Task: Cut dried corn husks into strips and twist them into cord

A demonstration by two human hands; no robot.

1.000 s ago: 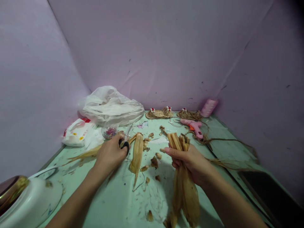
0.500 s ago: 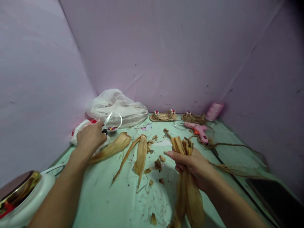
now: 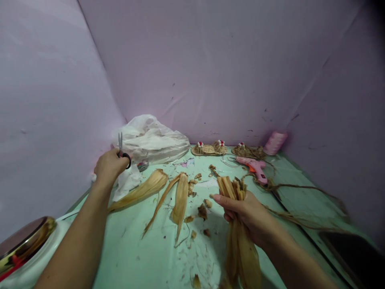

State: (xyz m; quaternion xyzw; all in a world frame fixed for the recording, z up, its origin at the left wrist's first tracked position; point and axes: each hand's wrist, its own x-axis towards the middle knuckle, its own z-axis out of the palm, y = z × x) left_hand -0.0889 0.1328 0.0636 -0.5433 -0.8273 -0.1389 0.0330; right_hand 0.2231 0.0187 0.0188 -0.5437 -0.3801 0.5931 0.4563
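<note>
My left hand point(image 3: 110, 166) is closed around a pair of scissors point(image 3: 120, 141), whose black handle loop sticks out beside the fingers and whose blades point up. The hand is above white plastic or paper point(image 3: 128, 182) at the left of the table, close to a small clear container point(image 3: 142, 165) of coloured bits. On the right, my right hand point(image 3: 240, 206) grips a bundle of dried corn husks point(image 3: 243, 257). The bundle's cut ends poke up over the fingers and its wide leaves hang below. Two loose husks, one broad point(image 3: 144, 190) and one narrower point(image 3: 181, 196), lie between the hands.
A white plastic bag point(image 3: 153, 140) rests against the back wall. Woven slippers with red and white beads point(image 3: 209, 149), a pink thread spool point(image 3: 275, 143) and a pink glue gun point(image 3: 254, 167) are at the back right. Husk scraps point(image 3: 202, 212) litter the middle; a dark flat object point(image 3: 351, 253) lies lower right.
My left hand has moved slightly left with the scissors, whose blades now stand more upright. A clear round rim beside them no longer shows. My right hand keeps its grip on the husks.
</note>
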